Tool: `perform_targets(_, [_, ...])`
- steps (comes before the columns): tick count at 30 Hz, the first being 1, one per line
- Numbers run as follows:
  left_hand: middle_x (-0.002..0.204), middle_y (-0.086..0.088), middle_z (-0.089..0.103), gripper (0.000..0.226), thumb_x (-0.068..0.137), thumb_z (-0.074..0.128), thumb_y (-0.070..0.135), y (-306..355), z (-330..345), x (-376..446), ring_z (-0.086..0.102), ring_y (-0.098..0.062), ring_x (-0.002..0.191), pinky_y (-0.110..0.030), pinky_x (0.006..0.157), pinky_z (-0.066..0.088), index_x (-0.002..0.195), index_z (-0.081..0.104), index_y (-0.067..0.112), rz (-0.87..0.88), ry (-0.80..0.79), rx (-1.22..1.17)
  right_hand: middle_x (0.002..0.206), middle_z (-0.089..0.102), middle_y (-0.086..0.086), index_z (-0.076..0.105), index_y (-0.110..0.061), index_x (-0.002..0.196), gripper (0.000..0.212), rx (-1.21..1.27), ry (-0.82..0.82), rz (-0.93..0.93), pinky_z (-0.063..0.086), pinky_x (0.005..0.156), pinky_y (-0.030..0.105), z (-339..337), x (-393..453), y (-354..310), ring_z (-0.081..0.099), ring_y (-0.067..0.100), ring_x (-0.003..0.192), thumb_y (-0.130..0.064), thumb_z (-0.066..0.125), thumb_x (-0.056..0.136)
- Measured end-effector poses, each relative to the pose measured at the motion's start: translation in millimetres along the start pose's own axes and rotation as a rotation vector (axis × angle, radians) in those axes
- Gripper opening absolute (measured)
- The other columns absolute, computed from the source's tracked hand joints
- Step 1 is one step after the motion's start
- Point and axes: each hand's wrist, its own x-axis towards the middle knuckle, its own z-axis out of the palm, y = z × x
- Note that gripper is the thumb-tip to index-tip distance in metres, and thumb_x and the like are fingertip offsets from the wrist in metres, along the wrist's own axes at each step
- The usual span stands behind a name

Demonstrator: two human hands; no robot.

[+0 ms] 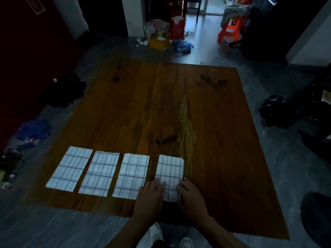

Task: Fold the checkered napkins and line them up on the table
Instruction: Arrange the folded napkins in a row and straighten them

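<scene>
Several folded white napkins with dark check lines lie in a row along the near edge of the wooden table (206, 113). The leftmost napkin (70, 167), the second napkin (100, 173) and the third napkin (132, 174) lie flat with narrow gaps between them. On the rightmost napkin (171, 171), my left hand (151, 192) presses its near left edge and my right hand (189, 194) rests against its near right edge. Both hands lie flat with fingers spread, gripping nothing.
The table's far and right parts show bare wood with dark stains (213, 83). Around it on the grey floor lie dark bags (275, 111), a blue bag (34, 131), a yellow box (159, 42) and a red stool (231, 29). My shoes (155, 235) show below the table edge.
</scene>
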Motion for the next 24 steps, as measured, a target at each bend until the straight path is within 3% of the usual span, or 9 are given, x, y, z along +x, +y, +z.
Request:
perform_targets(4, [0.126,-0.003,0.061,0.072,0.06,0.085,0.033,-7.5,3.7,-0.9,0.062,-0.023,0.11,-0.037,0.082,0.054,0.126,0.057,0.028,0.0,0.025,0.009,0.13,0.058,0.008,0.063,-0.013,0.119,0.051,0.015,-0.005,-0.012,0.035,0.109,0.037,0.6,5.7,-4.2,0.047,0.03,0.131,-0.023,0.078,0.071])
perform_targets(7, [0.128,-0.002,0.059,0.069,0.063,0.08,0.042,-8.0,4.4,0.5,0.059,-0.022,0.111,-0.037,0.082,0.053,0.126,0.055,0.029,0.011,0.063,0.02,0.125,0.058,0.006,0.061,-0.014,0.117,0.053,0.011,0.042,-0.004,0.047,0.099,0.034,-3.5,3.9,-3.6,0.053,0.027,0.122,-0.03,0.077,0.069])
perform_targets(9, [0.129,-0.003,0.057,0.062,0.069,0.071,0.051,-8.8,2.9,4.8,0.057,-0.022,0.112,-0.038,0.083,0.052,0.124,0.055,0.027,-0.028,0.094,0.047,0.133,0.053,0.007,0.055,-0.014,0.127,0.062,0.025,0.06,0.039,0.036,0.102,0.029,-5.6,1.5,-3.6,0.048,0.026,0.126,-0.04,0.072,0.073])
perform_targets(12, [0.13,-0.006,0.056,0.059,0.078,0.056,0.053,-10.7,1.0,14.1,0.054,-0.027,0.115,-0.044,0.086,0.05,0.127,0.054,0.022,-0.084,0.107,0.028,0.153,0.032,0.006,0.037,-0.015,0.145,0.076,0.004,-0.035,0.082,0.019,0.113,0.033,-2.2,-4.1,0.6,0.024,0.027,0.144,-0.047,0.065,0.082])
perform_targets(14, [0.132,-0.004,0.055,0.058,0.079,0.054,0.052,-11.7,-0.2,18.0,0.052,-0.027,0.117,-0.045,0.088,0.048,0.128,0.053,0.022,-0.077,0.1,0.035,0.148,0.042,0.007,0.047,-0.016,0.138,0.078,-0.063,-0.043,0.069,0.032,0.11,0.039,-2.9,-7.9,2.6,0.036,0.029,0.139,-0.046,0.076,0.072])
perform_targets(16, [0.132,-0.002,0.055,0.055,0.08,0.054,0.051,-12.7,0.1,19.4,0.051,-0.026,0.117,-0.045,0.089,0.048,0.127,0.054,0.023,-0.067,0.086,0.049,0.129,0.061,0.008,0.063,-0.016,0.121,0.078,-0.077,-0.066,0.072,0.05,0.093,0.039,-1.2,-11.2,3.5,0.058,0.031,0.12,-0.044,0.088,0.052])
perform_targets(17, [0.131,-0.002,0.056,0.053,0.08,0.054,0.05,-13.0,0.9,19.4,0.052,-0.026,0.116,-0.044,0.088,0.048,0.125,0.055,0.023,-0.062,0.08,0.053,0.124,0.065,0.007,0.065,-0.016,0.116,0.077,-0.075,-0.039,0.069,0.052,0.089,0.037,0.2,-12.4,3.9,0.062,0.03,0.115,-0.042,0.09,0.047])
perform_targets(24, [0.124,-0.002,0.061,0.05,0.074,0.066,0.048,-13.5,3.4,12.7,0.058,-0.024,0.108,-0.042,0.08,0.052,0.118,0.062,0.022,-0.018,0.106,0.08,0.121,0.066,0.001,0.068,-0.019,0.113,0.07,-0.078,0.02,0.049,0.039,0.096,0.029,0.6,-10.8,2.6,0.062,0.024,0.115,-0.03,0.093,0.048])
